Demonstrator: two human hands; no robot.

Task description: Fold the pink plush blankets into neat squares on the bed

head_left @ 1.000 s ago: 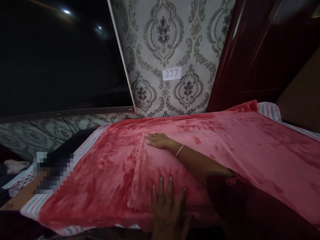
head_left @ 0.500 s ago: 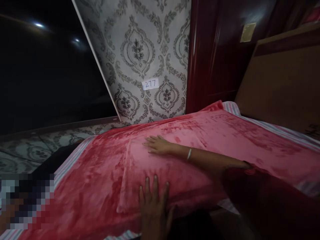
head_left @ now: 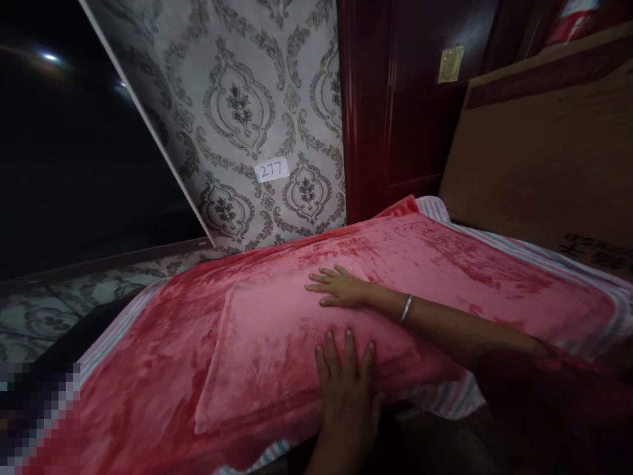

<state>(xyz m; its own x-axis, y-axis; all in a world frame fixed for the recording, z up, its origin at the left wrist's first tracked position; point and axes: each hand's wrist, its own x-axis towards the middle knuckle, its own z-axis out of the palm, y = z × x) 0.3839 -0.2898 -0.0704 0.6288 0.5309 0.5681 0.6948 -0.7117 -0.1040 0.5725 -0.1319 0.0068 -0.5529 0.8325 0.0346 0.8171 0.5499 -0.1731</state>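
A folded piece of pink plush cloth point(head_left: 267, 356) lies flat on a larger red-pink plush cover point(head_left: 148, 343). My right hand point(head_left: 341, 287), with a silver bangle at the wrist, reaches in from the right and rests palm down on the upper part of the folded cloth, fingers spread. Closer to me, my left hand point(head_left: 349, 369) presses on its near side, palm down with fingers apart. Neither hand grips anything. The left thumb is partly lost in dark shadow.
Striped cloth point(head_left: 448, 396) shows under the cover's edges. A large dark screen point(head_left: 89, 145) stands at left, and a patterned wall with a "277" label point(head_left: 271, 169) is behind. A dark red wood panel point(head_left: 390, 112) and a big cardboard box point(head_left: 539, 152) are at right.
Both hands have slid to the right across the folded cloth, baring more of its left part. The view has turned slightly to the right.
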